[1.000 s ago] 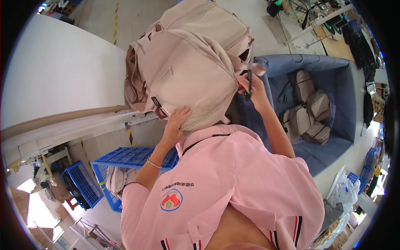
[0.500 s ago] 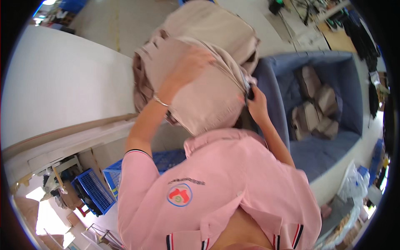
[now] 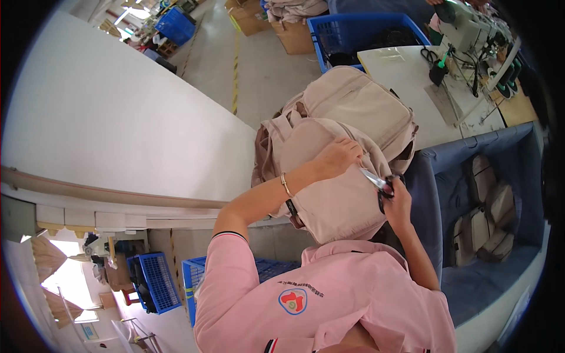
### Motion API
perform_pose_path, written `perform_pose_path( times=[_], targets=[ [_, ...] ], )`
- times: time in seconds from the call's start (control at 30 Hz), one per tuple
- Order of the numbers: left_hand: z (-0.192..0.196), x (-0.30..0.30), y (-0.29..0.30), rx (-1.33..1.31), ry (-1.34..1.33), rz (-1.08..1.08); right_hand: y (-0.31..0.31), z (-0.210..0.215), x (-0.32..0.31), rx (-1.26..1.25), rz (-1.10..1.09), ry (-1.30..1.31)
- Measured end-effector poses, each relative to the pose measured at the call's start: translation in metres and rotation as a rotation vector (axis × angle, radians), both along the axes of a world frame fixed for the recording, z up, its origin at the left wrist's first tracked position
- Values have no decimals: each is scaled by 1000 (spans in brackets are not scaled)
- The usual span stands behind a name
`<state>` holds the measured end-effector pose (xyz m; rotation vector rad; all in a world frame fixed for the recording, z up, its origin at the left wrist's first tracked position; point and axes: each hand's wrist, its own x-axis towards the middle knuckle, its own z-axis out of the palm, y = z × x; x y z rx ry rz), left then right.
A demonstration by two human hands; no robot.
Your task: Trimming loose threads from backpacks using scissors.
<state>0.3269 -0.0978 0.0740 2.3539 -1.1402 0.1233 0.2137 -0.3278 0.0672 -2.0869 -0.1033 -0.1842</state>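
A beige backpack [image 3: 335, 203] lies before me, its curved zipper edge towards my right. My left hand [image 3: 340, 157] rests over its upper part, fingers closed in a pinch at the zipper edge; what they grip is too small to make out. My right hand [image 3: 398, 207] holds a pair of scissors [image 3: 385, 187] with dark handles. The silver blades point up and left, their tips close to my left fingertips. Just beyond lies a second beige backpack [image 3: 359, 109], touching the first.
A blue-grey fabric-lined bin [image 3: 432, 206] on the right holds several beige pieces [image 3: 485, 220]. Beyond it stands a white sewing table [image 3: 406, 76] with a sewing machine [image 3: 468, 29]. A white panel [image 3: 129, 129] fills the left. Blue crates [image 3: 154, 282] stand lower left.
My view has shifted, so the backpacks now appear lower and further right. My left hand has moved to the zipper edge beside the scissors, whose blades now show plainly.
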Motion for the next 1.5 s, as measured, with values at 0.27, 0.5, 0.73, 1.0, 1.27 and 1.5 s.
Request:
perform_pose_path(
  times=[0.27, 0.5, 0.73, 1.0, 1.27, 1.5],
  targets=[
    [-14, 8, 10, -159, 110, -71, 40, -5, 57, -93, 44, 167],
    [34, 24, 24, 25, 44, -64, 21, -12, 55, 465, 169, 310],
    [29, 40, 24, 86, 364, -140, 7, 13, 30, 177, 31, 376],
    [22, 45, 30, 14, 431, -148, -29, 4, -32, -465, 39, 80],
    [22, 47, 31, -9, 430, -191, -17, 6, -17, -702, 57, -12],
    [22, 47, 30, -14, 443, -200, -9, -1, -11, -651, 109, -20]
  ],
)
